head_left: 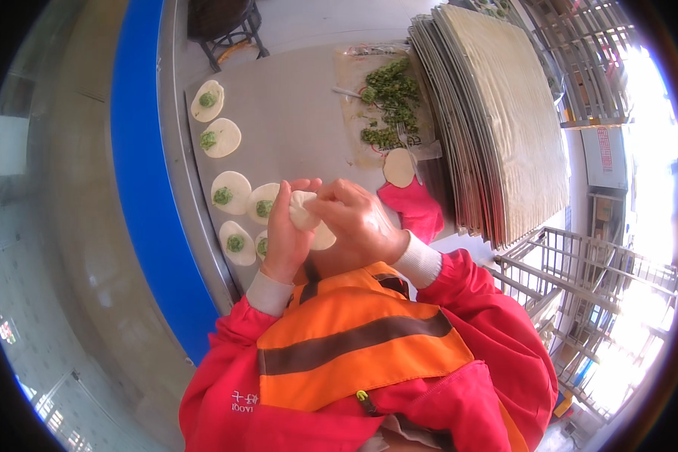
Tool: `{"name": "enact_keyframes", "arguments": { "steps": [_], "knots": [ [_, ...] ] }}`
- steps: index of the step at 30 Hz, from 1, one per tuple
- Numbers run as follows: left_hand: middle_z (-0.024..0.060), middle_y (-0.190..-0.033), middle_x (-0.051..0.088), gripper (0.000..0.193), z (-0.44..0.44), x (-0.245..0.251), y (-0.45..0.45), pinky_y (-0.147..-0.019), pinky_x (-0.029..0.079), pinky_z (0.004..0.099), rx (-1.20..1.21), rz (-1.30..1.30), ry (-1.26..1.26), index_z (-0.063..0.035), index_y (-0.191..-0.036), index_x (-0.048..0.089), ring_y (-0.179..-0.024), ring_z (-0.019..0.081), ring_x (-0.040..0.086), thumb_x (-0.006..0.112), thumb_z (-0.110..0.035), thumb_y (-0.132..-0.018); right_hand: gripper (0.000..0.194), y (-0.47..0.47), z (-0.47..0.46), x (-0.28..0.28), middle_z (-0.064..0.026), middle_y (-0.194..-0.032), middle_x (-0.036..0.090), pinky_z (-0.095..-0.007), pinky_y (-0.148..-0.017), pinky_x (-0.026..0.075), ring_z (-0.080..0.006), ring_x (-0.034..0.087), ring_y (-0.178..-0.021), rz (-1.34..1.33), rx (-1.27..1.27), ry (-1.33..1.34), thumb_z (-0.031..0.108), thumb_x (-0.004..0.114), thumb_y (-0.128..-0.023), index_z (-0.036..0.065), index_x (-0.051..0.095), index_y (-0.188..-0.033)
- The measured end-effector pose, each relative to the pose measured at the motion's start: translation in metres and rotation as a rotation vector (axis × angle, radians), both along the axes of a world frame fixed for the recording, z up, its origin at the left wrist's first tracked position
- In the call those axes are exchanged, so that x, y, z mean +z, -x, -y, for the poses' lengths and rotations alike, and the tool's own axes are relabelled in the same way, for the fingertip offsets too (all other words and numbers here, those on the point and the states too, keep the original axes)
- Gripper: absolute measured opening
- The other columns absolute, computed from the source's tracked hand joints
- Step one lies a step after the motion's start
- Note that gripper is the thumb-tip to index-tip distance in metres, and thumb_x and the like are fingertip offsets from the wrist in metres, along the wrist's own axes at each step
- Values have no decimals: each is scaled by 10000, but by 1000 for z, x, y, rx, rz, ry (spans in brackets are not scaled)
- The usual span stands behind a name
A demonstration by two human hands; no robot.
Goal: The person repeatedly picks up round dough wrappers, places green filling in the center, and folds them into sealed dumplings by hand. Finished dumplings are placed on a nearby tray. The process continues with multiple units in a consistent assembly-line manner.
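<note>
A gathered white dough bun [301, 210] rests in my left hand [287, 243], cupped around its side. The fingers of my right hand [353, 217] pinch the dough at its pleated edge. Whatever lies inside the bun is hidden. On the metal worktop [282, 107], several flat dough rounds carry green chopped filling, among them a dough round [231, 192] left of my hands and another dough round [235, 244] nearer me. One more dough round [323, 237] shows partly beneath my hands, its far part covered.
Green filling [392, 90] lies on a plastic sheet [353, 130] with a fork [402, 135]. A dough round [399, 168] sits beside a red cloth [412, 206]. Tall stacked boards [497, 124] stand at right, metal racks [553, 271] beyond. A stool [226, 22] is past the far edge.
</note>
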State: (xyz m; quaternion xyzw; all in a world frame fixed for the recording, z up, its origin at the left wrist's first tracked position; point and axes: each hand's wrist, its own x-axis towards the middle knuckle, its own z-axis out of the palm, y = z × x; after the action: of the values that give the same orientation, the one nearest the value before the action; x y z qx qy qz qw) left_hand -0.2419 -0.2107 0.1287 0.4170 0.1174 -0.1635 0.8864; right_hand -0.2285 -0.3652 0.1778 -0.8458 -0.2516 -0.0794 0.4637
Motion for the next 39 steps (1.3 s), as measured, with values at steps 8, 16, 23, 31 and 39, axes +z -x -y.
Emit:
{"name": "enact_keyframes", "arguments": {
  "steps": [8, 16, 23, 31, 39],
  "knots": [
    [134, -1282, 568, 352, 24, -5, 1, -992, 457, 443, 57, -278, 326, -94, -1244, 522, -1256, 314, 514, 431, -367, -1040, 137, 2, 58, 7, -111, -915, 612, -329, -658, 530, -257, 642, -767, -77, -75, -13, -34, 673, -803, 20, 695, -926],
    [122, -1326, 547, 391, 32, -1, 4, -989, 477, 384, -85, -74, 132, -82, -1311, 491, -1228, 251, 537, 364, -353, -1060, 483, 6, 40, -2, -177, -1165, 588, -463, -896, 484, -356, 571, -1039, -55, -50, 52, 140, 770, -729, 35, 628, -1178],
    [141, -1353, 529, 574, 76, -10, -18, -1012, 480, 408, -274, -182, 404, -79, -1418, 408, -1226, 269, 547, 289, -505, -1052, 699, 17, 79, -7, -148, -1268, 576, -539, -1037, 397, -330, 553, -1193, 35, -62, 192, 237, 826, -656, 41, 541, -1264],
    [178, -1482, 407, 706, 192, 37, -29, -1064, 438, 428, -651, -199, 310, -87, -1474, 319, -1315, 305, 464, 225, -615, -1013, 591, 65, 179, 19, -146, -1204, 600, -555, -1034, 391, -336, 576, -1121, 156, -386, 122, 204, 825, -703, 44, 563, -1207],
    [90, -1472, 400, 593, 271, 40, -10, -1038, 397, 454, -850, -27, 149, -124, -1398, 427, -1311, 238, 410, 297, -568, -1028, 459, 111, 398, 14, -107, -840, 705, -323, -669, 566, -180, 698, -730, 314, -1352, 280, 203, 851, -730, 64, 652, -1119]
  ]
}}
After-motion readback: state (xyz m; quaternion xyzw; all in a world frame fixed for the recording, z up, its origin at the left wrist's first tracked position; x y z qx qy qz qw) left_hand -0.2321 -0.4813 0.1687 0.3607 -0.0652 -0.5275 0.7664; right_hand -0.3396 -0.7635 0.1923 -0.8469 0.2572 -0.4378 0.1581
